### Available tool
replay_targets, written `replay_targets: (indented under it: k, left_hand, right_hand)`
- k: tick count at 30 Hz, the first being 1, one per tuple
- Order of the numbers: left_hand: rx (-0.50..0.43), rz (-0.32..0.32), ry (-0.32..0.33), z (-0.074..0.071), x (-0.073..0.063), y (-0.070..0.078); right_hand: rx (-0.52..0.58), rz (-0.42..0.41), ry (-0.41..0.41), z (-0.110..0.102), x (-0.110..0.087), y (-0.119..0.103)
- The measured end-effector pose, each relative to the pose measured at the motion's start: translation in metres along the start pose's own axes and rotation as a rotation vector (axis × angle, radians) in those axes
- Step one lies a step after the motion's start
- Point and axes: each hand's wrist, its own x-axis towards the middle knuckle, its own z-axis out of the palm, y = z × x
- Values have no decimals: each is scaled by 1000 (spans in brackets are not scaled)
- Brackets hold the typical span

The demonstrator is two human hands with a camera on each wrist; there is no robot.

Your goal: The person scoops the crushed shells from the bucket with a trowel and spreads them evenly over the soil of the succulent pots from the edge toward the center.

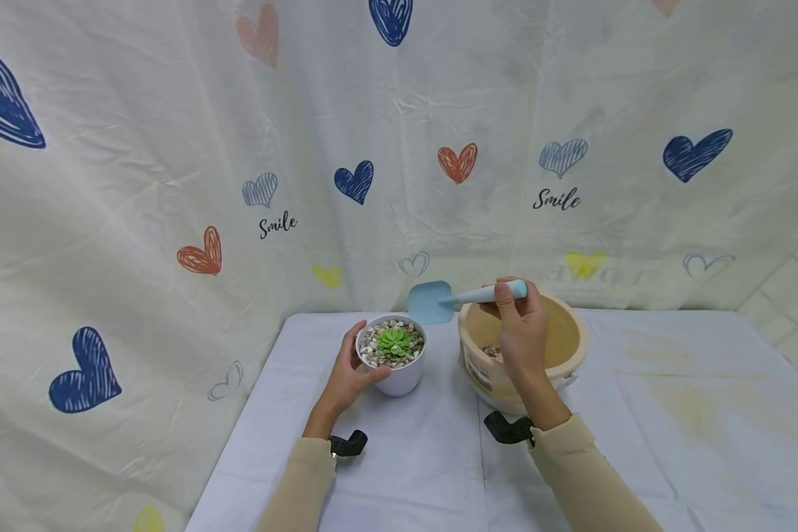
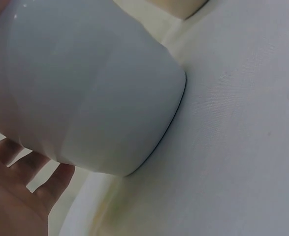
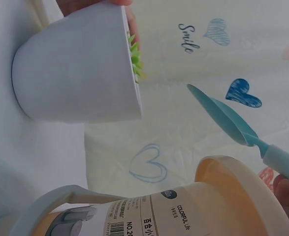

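Note:
My left hand (image 1: 350, 375) holds a white plant pot (image 1: 402, 381) upright on the table, thumb at the near rim and fingers round the left side. In the pot, a green succulent (image 1: 394, 343) sits among small pebbles (image 1: 408, 355). My right hand (image 1: 524, 332) grips the handle of a light blue trowel (image 1: 431, 303) above a beige bucket (image 1: 568, 329). The trowel's blade points left, in the air near the pot's rim. Its right wrist view shows the blade (image 3: 228, 118) side-on, apart from the pot. Some pebbles (image 1: 492, 352) lie inside the bucket.
A white cloth (image 1: 432, 473) with yellowish stains on the right covers the table. Behind hangs a white curtain (image 1: 386, 236) printed with hearts. The bucket's pale handle (image 3: 60, 194) hangs down its side, and the bucket bears a printed label (image 3: 134, 216).

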Motion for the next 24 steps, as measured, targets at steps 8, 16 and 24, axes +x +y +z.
replay_targets:
  k: [8, 16, 24]
  left_hand:
    - [-16, -1, -19, -1, 0, 1]
    - [53, 16, 0, -4, -1, 10]
    - [30, 216, 217, -10, -4, 41]
  right_hand:
    - [50, -55, 45, 0, 1, 0]
    - [79, -90, 75, -3, 4, 0]
    - [58, -90, 99, -20, 6, -11]
